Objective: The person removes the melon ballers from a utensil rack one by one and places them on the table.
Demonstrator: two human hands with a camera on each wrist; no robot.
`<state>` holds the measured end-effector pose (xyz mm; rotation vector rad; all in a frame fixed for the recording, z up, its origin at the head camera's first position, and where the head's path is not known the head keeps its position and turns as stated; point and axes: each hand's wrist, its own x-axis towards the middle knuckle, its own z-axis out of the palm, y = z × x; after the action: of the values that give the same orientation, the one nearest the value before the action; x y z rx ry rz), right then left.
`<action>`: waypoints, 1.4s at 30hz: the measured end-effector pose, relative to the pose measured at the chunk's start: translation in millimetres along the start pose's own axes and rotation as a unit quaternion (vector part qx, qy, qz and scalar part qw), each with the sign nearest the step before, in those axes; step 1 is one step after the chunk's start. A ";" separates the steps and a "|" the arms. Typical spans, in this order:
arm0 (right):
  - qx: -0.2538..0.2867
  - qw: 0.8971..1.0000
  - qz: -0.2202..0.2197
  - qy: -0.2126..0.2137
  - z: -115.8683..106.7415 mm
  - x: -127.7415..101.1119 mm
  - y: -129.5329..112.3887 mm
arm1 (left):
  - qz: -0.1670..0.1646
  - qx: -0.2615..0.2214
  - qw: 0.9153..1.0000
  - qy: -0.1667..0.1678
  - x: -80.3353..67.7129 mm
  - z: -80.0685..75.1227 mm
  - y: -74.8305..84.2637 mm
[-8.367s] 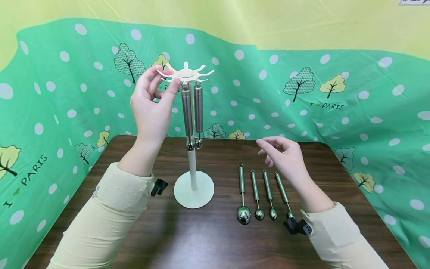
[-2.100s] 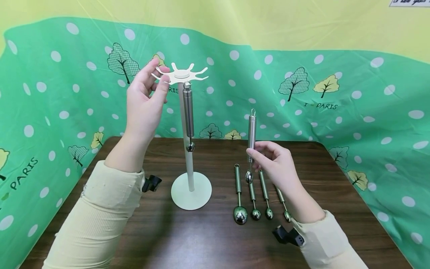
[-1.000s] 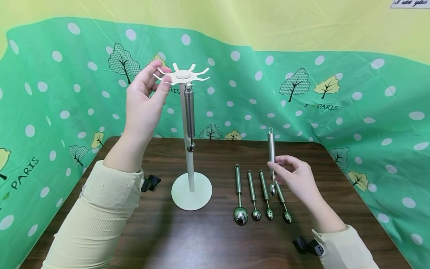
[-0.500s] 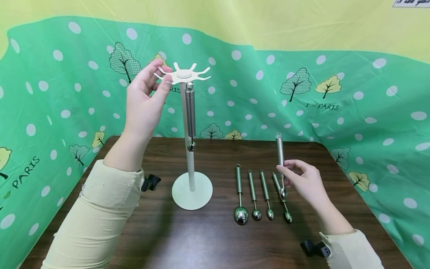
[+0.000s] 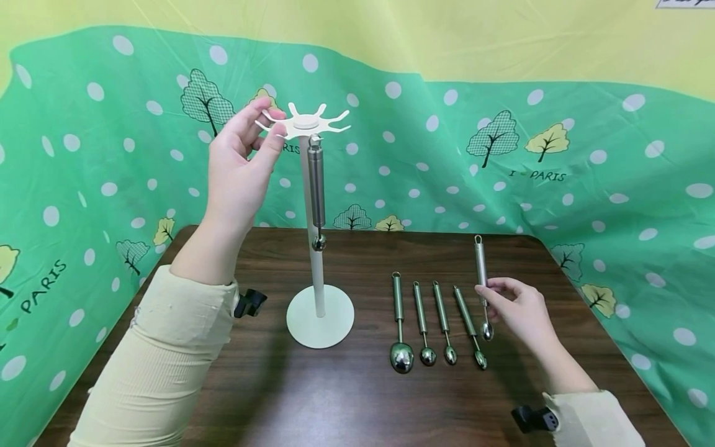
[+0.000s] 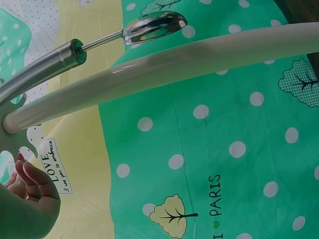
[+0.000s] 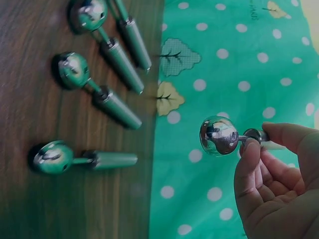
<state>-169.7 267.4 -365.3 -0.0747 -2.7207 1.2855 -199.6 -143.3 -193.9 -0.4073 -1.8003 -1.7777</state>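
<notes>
My left hand (image 5: pixel 240 167) pinches the prongs at the left of the white hanging rack (image 5: pixel 319 329). From the rack's front hangs one steel melon baller (image 5: pixel 316 186), its bowl down beside the pole. In the left wrist view, that hanging baller (image 6: pixel 154 27) has a long oval bowl. My right hand (image 5: pixel 522 310) holds another melon baller (image 5: pixel 481 264) between thumb and fingertips, handle loop up and bowl down. In the right wrist view, the held baller's rounded bowl (image 7: pixel 219 135) points at the camera. Several ballers (image 5: pixel 440 307) lie in a row left of my right hand.
A dark wooden table (image 5: pixel 341 397) lies under everything, and a green and yellow printed curtain (image 5: pixel 424 155) hangs round its back and sides. The leftmost lying utensil (image 5: pixel 402 357) has the largest bowl. A black camera (image 5: pixel 533 419) sits at the right wrist.
Earlier, two ballers hung from the rack; one is now in my right hand. That hand has moved right and down, past the row on the table. My left hand stays at the rack.
</notes>
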 end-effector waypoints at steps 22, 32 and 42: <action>-0.043 0.997 0.055 -0.042 -0.4 -1.3 45.9 | 0.009 0.002 1.000 -0.003 1.4 -1.8 -1.9; -0.082 0.992 0.074 -0.067 2.7 2.4 70.4 | 0.008 -0.003 1.000 -0.003 1.2 -1.4 -1.5; -0.093 0.987 0.098 -0.092 4.4 4.4 88.0 | 0.010 0.006 1.000 -0.005 0.2 -0.2 -1.0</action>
<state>-175.7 320.4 -435.6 -0.2613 -3.0533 1.1293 -200.3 -143.6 -194.5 -0.4286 -1.8077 -1.7527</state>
